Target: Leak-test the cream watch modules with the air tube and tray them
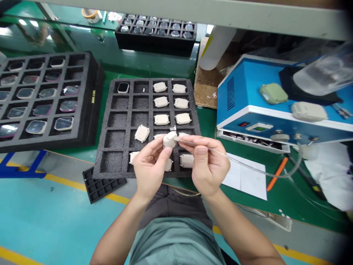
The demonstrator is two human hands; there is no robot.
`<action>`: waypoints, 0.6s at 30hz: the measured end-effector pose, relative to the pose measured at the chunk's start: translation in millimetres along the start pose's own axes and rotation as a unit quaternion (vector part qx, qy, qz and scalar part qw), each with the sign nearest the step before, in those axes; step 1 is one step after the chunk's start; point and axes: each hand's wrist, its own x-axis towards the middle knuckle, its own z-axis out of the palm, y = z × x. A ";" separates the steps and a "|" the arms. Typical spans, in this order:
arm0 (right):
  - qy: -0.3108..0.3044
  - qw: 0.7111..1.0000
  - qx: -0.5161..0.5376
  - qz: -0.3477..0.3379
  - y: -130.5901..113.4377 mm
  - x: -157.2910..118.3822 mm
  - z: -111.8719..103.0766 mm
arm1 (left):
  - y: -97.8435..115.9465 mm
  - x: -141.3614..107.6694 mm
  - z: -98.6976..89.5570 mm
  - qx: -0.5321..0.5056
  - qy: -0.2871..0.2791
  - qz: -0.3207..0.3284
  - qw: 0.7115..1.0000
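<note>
In the head view, my left hand (151, 162) holds a white watch case (170, 140) between thumb and fingers, tilted above a dark foam tray (111, 138). My right hand (211, 160) pinches the end of a clear thin tube (248, 163), its tip against or just beside the case's edge; contact is hard to make out. Off-white watch cases, such as this one (161, 119), fill much of the tray's two right columns. Another case (142, 133) lies askew left of my hands. One dark-screened watch (123, 87) sits in the far left pocket. My hands partly hide the near cases.
The tube runs to a blue machine (275, 125) on the right, with a green case (273, 93) and a pale case (309, 111) on top. A stacked foam tray (95, 73) of watches stands left. White paper (245, 178) and an orange stick (277, 173) lie right. A shelf (176, 11) overhangs the bench.
</note>
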 end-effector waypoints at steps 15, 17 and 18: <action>0.011 1.000 -0.019 0.014 -1.8 -0.1 0.6 | 1.2 0.3 -0.2 0.017 -0.003 -0.003 1.000; 0.008 1.000 -0.018 0.014 -1.6 -0.2 0.3 | 1.0 0.2 -0.1 0.017 -0.003 0.004 1.000; 0.006 1.000 -0.017 0.015 -1.5 -0.4 0.1 | 1.0 0.2 -0.2 0.016 -0.004 0.007 1.000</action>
